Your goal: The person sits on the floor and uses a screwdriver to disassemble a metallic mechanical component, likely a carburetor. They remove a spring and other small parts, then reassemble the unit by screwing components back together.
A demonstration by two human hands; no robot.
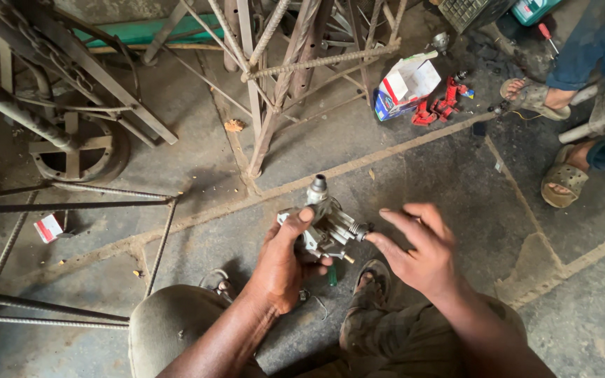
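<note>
While the left hand [281, 262] clamps the stiff, heavy-looking metal valve assembly [327, 227] by its body, right hand [418, 248] fingers hover spread beside its threaded end.

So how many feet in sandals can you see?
4: two are the person's own, a left foot and a right foot below the hands; two belong to someone at the right edge, upper and lower.
</note>
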